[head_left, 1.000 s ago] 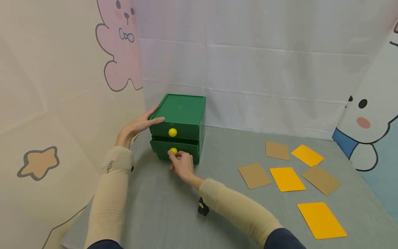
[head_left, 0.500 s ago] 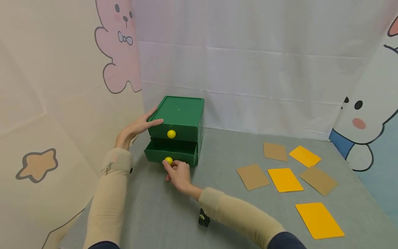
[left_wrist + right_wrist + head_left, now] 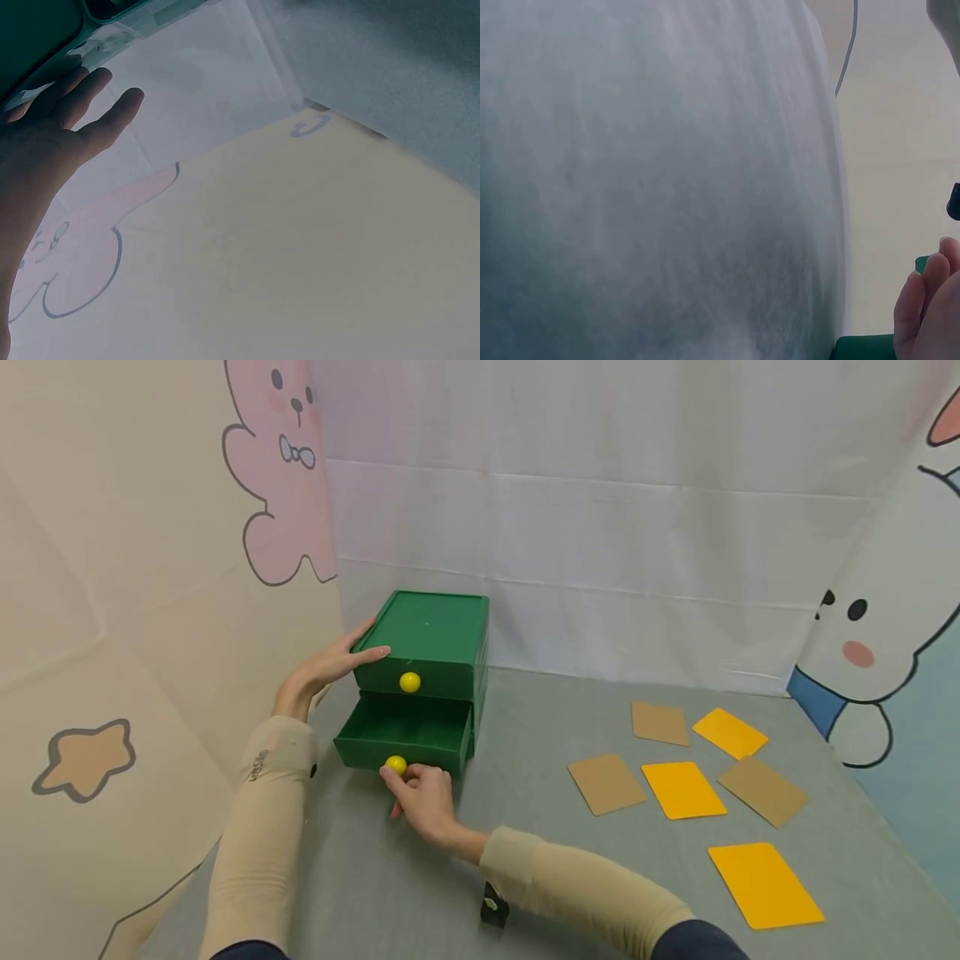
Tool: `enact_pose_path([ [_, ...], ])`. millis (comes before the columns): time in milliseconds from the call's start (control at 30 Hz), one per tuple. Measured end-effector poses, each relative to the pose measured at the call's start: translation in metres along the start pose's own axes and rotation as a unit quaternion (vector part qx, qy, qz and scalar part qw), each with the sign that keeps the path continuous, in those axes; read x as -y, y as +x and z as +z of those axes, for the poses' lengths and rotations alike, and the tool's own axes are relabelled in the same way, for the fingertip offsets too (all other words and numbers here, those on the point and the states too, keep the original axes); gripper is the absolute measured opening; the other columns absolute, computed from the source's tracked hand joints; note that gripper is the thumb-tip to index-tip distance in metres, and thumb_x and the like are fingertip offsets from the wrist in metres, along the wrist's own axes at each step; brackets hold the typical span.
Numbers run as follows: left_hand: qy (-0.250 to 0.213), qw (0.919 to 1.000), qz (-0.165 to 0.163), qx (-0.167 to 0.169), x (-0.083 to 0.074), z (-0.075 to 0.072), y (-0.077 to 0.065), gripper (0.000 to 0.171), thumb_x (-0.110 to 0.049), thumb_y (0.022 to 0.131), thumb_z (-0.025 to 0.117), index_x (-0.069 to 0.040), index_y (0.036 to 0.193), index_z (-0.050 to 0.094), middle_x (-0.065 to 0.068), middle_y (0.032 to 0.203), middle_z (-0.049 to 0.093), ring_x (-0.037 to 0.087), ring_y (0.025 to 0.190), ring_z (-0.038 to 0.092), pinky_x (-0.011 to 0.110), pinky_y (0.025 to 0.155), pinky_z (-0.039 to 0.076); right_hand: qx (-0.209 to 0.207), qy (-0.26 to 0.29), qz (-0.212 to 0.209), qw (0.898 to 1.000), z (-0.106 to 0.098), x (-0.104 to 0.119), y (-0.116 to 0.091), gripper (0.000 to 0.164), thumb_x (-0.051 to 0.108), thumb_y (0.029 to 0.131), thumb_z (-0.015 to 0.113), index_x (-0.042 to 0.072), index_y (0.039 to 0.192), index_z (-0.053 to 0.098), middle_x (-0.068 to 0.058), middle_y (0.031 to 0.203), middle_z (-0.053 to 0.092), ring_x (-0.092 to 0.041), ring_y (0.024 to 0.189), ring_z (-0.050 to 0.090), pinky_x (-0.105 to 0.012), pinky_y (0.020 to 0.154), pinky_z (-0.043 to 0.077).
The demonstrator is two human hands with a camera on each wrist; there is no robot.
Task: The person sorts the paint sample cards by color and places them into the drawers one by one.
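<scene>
A green two-drawer box (image 3: 431,631) stands on the table in the head view, its upper drawer closed and its lower drawer (image 3: 405,743) pulled well out. No item shows inside the lower drawer. My right hand (image 3: 423,802) pinches that drawer's round yellow knob (image 3: 396,766) between thumb and fingers. My left hand (image 3: 330,664) rests on the box's left top edge, thumb on top and fingers along the side. In the left wrist view its fingers (image 3: 112,120) look fairly straight against the box. The upper drawer has a yellow knob (image 3: 409,682) too.
Brown cards (image 3: 606,784) and yellow cards (image 3: 684,790) lie spread on the grey table (image 3: 540,718) to the right. One brown card partly overlaps a yellow one. Printed cloth (image 3: 600,527) hangs behind and at both sides.
My right hand has drawn the lower drawer from slightly ajar to well out, toward me, keeping its pinch on the knob. The left hand has stayed on the box.
</scene>
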State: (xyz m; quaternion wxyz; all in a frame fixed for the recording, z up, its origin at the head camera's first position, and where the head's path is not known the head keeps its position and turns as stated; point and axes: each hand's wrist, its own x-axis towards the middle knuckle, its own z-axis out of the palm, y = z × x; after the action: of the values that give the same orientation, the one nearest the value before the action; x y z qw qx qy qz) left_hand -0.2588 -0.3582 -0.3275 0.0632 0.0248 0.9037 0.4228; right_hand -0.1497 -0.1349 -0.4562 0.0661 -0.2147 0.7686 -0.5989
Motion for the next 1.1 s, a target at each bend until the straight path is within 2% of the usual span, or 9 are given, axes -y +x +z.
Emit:
enact_pose_path([
  [200, -0.001, 0.9999, -0.010, 0.000, 0.001, -0.002, 0.001, 0.089, -0.060, 0.090, 0.053, -0.037, 0.154, -0.005, 0.002, 0.165, -0.005, 0.034, 0.152, -0.001, 0.072, 0.113, 0.007, 0.016, 0.024, 0.007, 1.000, 0.002, 0.004, -0.010, 0.036, 0.046, 0.092, 0.061, 0.011, 0.088, 0.068, -0.004, 0.049, 0.061, -0.012, 0.035, 0.046, -0.022, 0.035, 0.030],
  [567, 0.003, 1.0000, -0.005, 0.002, 0.001, 0.002, 0.000, 0.093, -0.063, 0.089, 0.053, -0.032, 0.156, -0.005, 0.005, 0.165, -0.005, 0.037, 0.151, -0.002, 0.073, 0.112, 0.007, 0.041, 0.036, 0.013, 0.998, 0.006, 0.004, -0.027, 0.041, 0.044, 0.092, 0.061, 0.004, 0.093, 0.069, -0.006, 0.048, 0.060, -0.009, 0.034, 0.046, -0.021, 0.034, 0.032],
  [733, 0.003, 1.0000, -0.004, 0.004, 0.001, 0.002, -0.001, 0.092, -0.060, 0.091, 0.053, -0.031, 0.156, -0.005, 0.004, 0.165, -0.006, 0.037, 0.151, -0.002, 0.073, 0.112, 0.006, 0.046, 0.032, 0.021, 0.998, 0.005, 0.003, -0.029, 0.037, 0.044, 0.092, 0.062, 0.008, 0.092, 0.070, -0.005, 0.048, 0.060, -0.010, 0.035, 0.047, -0.022, 0.035, 0.033],
  [800, 0.002, 1.0000, -0.004, 0.005, 0.001, 0.001, -0.002, 0.090, -0.059, 0.091, 0.053, -0.034, 0.155, -0.005, 0.004, 0.165, -0.005, 0.036, 0.151, -0.002, 0.073, 0.112, 0.006, 0.052, 0.024, 0.026, 0.998, 0.004, 0.004, -0.030, 0.038, 0.046, 0.091, 0.062, 0.009, 0.092, 0.071, -0.005, 0.048, 0.060, -0.010, 0.035, 0.047, -0.022, 0.036, 0.035],
  [967, -0.001, 1.0000, -0.004, 0.007, 0.000, -0.001, -0.004, 0.086, -0.056, 0.093, 0.052, -0.037, 0.154, -0.006, 0.004, 0.164, -0.007, 0.037, 0.151, -0.004, 0.073, 0.112, 0.006, 0.087, -0.019, 0.012, 0.996, -0.014, 0.009, -0.037, 0.043, 0.047, 0.089, 0.065, 0.005, 0.087, 0.075, -0.003, 0.052, 0.064, -0.007, 0.041, 0.054, -0.020, 0.040, 0.040],
  [1100, 0.000, 0.9999, -0.003, 0.012, -0.008, -0.002, -0.009, 0.086, -0.051, 0.095, 0.050, -0.031, 0.155, -0.007, 0.007, 0.164, -0.008, 0.039, 0.150, -0.005, 0.072, 0.113, 0.004, 0.097, -0.075, -0.043, 0.991, -0.051, 0.005, -0.045, 0.035, 0.041, 0.089, 0.067, 0.008, 0.082, 0.075, -0.002, 0.055, 0.066, -0.001, 0.045, 0.055, -0.017, 0.044, 0.043],
])
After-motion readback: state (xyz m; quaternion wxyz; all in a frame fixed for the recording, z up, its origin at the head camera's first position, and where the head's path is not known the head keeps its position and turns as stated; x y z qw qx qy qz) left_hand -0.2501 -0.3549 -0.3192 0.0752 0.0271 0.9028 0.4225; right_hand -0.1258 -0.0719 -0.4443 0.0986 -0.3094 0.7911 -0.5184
